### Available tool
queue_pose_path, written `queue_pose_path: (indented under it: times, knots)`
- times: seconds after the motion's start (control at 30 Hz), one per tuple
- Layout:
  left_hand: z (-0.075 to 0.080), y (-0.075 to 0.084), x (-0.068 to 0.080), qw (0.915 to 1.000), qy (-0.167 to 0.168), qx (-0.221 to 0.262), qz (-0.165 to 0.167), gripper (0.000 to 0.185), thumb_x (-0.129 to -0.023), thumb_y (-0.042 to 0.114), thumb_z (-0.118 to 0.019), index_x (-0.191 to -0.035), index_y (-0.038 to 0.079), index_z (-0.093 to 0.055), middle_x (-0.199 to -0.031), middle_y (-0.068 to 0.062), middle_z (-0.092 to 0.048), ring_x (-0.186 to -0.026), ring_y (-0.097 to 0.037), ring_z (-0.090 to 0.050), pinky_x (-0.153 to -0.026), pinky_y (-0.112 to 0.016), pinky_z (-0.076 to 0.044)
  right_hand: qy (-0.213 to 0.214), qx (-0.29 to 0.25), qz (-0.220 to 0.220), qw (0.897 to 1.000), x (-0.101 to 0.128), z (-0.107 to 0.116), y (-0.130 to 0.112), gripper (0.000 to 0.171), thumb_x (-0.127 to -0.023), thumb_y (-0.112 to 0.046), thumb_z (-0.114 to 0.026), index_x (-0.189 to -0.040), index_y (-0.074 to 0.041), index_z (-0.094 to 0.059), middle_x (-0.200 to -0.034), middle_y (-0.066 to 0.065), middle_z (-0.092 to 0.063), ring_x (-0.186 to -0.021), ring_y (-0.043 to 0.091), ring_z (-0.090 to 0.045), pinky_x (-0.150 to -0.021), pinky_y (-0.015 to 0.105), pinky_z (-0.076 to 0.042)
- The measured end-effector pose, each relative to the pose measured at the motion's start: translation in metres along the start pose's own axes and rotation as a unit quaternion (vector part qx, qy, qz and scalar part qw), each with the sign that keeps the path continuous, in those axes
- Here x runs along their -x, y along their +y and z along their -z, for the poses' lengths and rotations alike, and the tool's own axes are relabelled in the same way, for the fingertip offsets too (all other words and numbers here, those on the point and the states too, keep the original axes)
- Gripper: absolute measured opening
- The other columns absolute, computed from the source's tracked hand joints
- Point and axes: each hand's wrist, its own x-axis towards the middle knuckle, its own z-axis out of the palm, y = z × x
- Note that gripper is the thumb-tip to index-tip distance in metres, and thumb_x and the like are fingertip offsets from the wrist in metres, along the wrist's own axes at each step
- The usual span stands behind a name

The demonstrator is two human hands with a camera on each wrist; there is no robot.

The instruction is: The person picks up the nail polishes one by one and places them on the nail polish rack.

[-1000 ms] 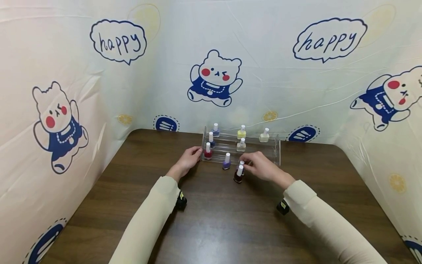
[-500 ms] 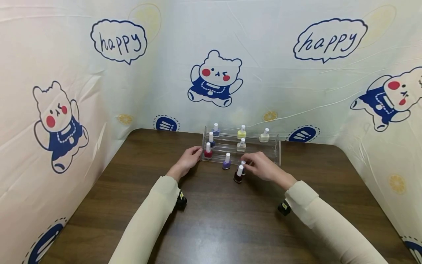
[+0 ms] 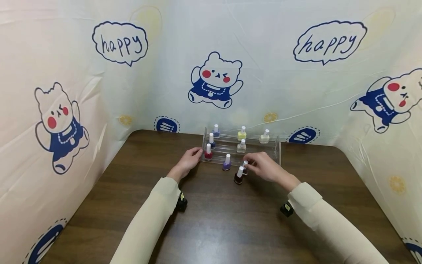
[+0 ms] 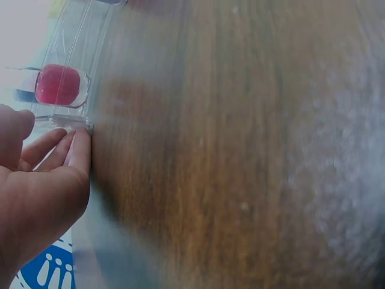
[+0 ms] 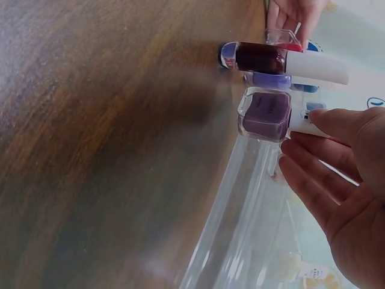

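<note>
A clear stepped rack (image 3: 259, 149) stands near the table's back. My left hand (image 3: 191, 158) touches its left end; in the left wrist view the fingertips lie against the side panel, beside a red nail polish bottle (image 4: 58, 84). My right hand (image 3: 263, 167) pinches the white cap of a dusky purple nail polish bottle (image 5: 267, 114) between thumb and fingers, in front of the rack. Just left of it, nearer me, a dark red nail polish bottle (image 3: 239, 178) is upright on the table. A violet nail polish bottle (image 3: 226, 164) sits at the rack's front edge.
On the rack's steps are two blue bottles, a yellow bottle (image 3: 241, 134) and two pale bottles, one of them a cream bottle (image 3: 264, 137) at the top right. Behind the brown wooden table (image 3: 211, 220) hangs a printed cloth (image 3: 273, 80).
My right hand has shifted slightly to the right with the dusky purple bottle, which now shows more beside the dark red one. The left hand stays at the rack's end.
</note>
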Motion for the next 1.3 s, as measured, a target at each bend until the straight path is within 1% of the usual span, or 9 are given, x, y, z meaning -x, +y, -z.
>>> queue_pose_path:
  times: [0.13,0.27,0.47,0.67,0.97,1.3]
  knots:
    - [-0.002,0.0,0.001,0.9999,0.003,-0.016,-0.003,0.051,-0.11,0.035,-0.046,-0.153,0.008,-0.044,-0.155,-0.016,-0.046,-0.138,-0.033,-0.047,-0.118,-0.049,-0.037,0.008,0.001,-0.004,1.0,0.003,0.003,-0.001,0.015,-0.097,-0.006,-0.07,-0.111,-0.002,-0.073,-0.1,0.007,-0.075,-0.088,0.016,-0.071,-0.078,0.035,-0.061]
    - [-0.002,0.001,0.002,0.9998,0.008,-0.018,-0.007,0.05,-0.11,0.034,-0.048,-0.152,0.007,-0.045,-0.154,-0.017,-0.046,-0.137,-0.034,-0.047,-0.118,-0.05,-0.037,0.013,0.003,-0.005,1.0,0.004,0.007,-0.002,0.016,-0.097,-0.006,-0.07,-0.112,-0.002,-0.073,-0.1,0.007,-0.075,-0.088,0.016,-0.071,-0.078,0.035,-0.061]
    - [-0.001,0.004,0.001,0.9995,0.012,-0.027,-0.009,0.051,-0.11,0.033,-0.049,-0.153,0.007,-0.045,-0.154,-0.018,-0.045,-0.137,-0.034,-0.047,-0.118,-0.051,-0.036,0.025,-0.003,-0.003,1.0,0.006,0.014,-0.001,0.017,-0.097,-0.004,-0.07,-0.113,-0.001,-0.072,-0.099,0.008,-0.075,-0.087,0.017,-0.071,-0.077,0.039,-0.062]
    - [-0.001,0.003,0.001,0.9996,0.01,-0.026,-0.009,0.05,-0.11,0.032,-0.049,-0.153,0.007,-0.045,-0.154,-0.018,-0.045,-0.137,-0.034,-0.047,-0.118,-0.05,-0.036,0.027,-0.009,-0.015,0.999,0.008,0.019,0.001,0.018,-0.097,-0.005,-0.069,-0.114,-0.001,-0.072,-0.1,0.007,-0.075,-0.087,0.016,-0.071,-0.077,0.036,-0.062]
    - [-0.001,0.001,0.002,0.9997,0.008,-0.022,-0.007,0.05,-0.11,0.033,-0.047,-0.153,0.007,-0.044,-0.154,-0.017,-0.046,-0.136,-0.034,-0.048,-0.118,-0.051,-0.037,0.033,-0.018,-0.032,0.999,0.01,0.026,0.001,0.015,-0.097,-0.006,-0.07,-0.112,-0.003,-0.073,-0.098,0.007,-0.074,-0.086,0.018,-0.071,-0.077,0.039,-0.062]
    - [-0.001,0.003,0.002,0.9997,0.007,-0.022,-0.005,0.05,-0.11,0.033,-0.049,-0.152,0.008,-0.046,-0.153,-0.017,-0.047,-0.134,-0.034,-0.048,-0.117,-0.051,-0.038,0.051,0.0,-0.023,0.998,0.009,0.041,0.007,0.015,-0.097,-0.005,-0.07,-0.111,0.0,-0.071,-0.098,0.011,-0.074,-0.087,0.023,-0.073,-0.078,0.041,-0.063]
